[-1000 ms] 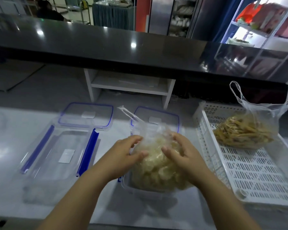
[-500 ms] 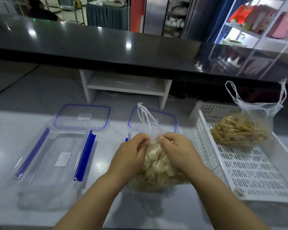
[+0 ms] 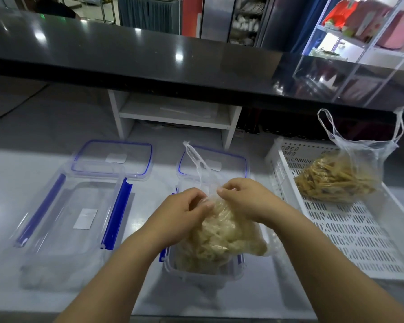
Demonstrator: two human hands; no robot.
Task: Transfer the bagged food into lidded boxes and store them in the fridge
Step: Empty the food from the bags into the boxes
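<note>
A clear plastic bag of pale food pieces (image 3: pixel 222 236) sits in an open clear box with blue clips (image 3: pixel 203 269) at the counter's middle. My left hand (image 3: pixel 184 213) and my right hand (image 3: pixel 245 197) both pinch the bag's gathered neck, close together above the food. The bag's loose handle sticks up behind my hands. That box's blue-rimmed lid (image 3: pixel 233 162) lies just behind it. A second open clear box (image 3: pixel 72 213) stands to the left, holding no food, with its lid (image 3: pixel 112 159) behind it.
A white perforated tray (image 3: pixel 350 231) on the right holds another tied bag of yellowish strips (image 3: pixel 338 180). A raised dark counter (image 3: pixel 149 61) runs across the back, with a small white shelf unit (image 3: pixel 173 113) beneath it.
My hands moved from cupping the bag's sides up to its neck and now pinch it. The bag has settled lower into the box and leans slightly right.
</note>
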